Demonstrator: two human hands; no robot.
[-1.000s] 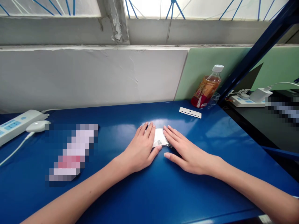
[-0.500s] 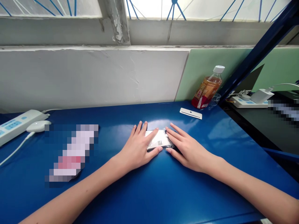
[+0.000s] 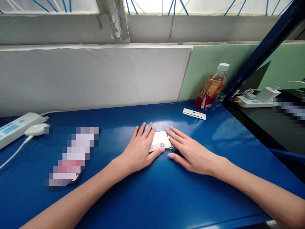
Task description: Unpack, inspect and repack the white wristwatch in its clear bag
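Between my hands a small flat white box [image 3: 160,140] in clear, crinkled wrapping lies on the blue tabletop [image 3: 147,197]. My left hand [image 3: 141,149] rests over its left end, fingers stretched out and palm down, with the thumb along the near edge. On the other end, the fingertips of my right hand [image 3: 188,149] touch the wrapping; its fingers are straight and the thumb is held apart, nearer to me. Both hands are open. The ends of the box are partly hidden under them.
At the back right stands a drink bottle [image 3: 211,90], with a white slotted strip [image 3: 194,114] in front. To the left are a blurred-out phone [image 3: 73,156], a white charger [image 3: 37,129] with its cable and a power strip [image 3: 16,127]. A blue post [image 3: 267,51] slants up at right.
My left index finger has drawn back left off the top of the box, baring more of it. My right hand has barely moved. The view has tilted slightly.
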